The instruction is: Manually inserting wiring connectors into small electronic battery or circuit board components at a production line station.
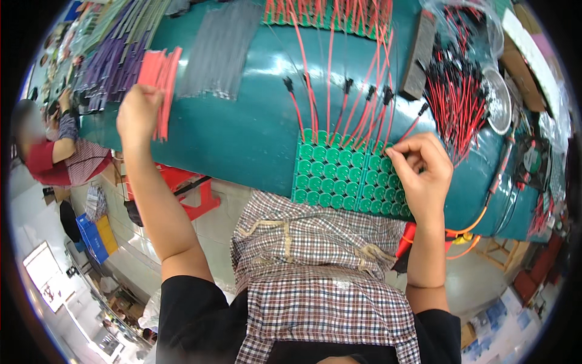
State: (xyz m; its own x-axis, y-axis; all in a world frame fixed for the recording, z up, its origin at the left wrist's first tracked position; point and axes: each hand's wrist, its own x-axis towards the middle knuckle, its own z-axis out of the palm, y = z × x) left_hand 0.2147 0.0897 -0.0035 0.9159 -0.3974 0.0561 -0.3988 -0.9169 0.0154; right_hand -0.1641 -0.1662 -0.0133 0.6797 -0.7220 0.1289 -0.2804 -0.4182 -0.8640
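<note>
My left hand (139,114) is closed at a bundle of thin red wires (162,97) on the left of the table, its fingertips pinching at the bundle's edge. How many wires it grips is blurred. My right hand (424,170) rests over the right end of a green panel of round circuit boards (330,170), thumb and forefinger pressed together at its top edge. What lies between them is too small to make out. Several red and black wires with black connectors (347,86) rise from the panel's far edge and fan out across the table.
Another green panel with red wires (339,18) lies at the far edge. Grey strips (221,51) and purple wires (118,67) lie left. A dark bar (419,54), a connector-wire pile (454,103), a metal bowl (497,100) and a soldering iron (503,164) are right. A person (54,145) sits left.
</note>
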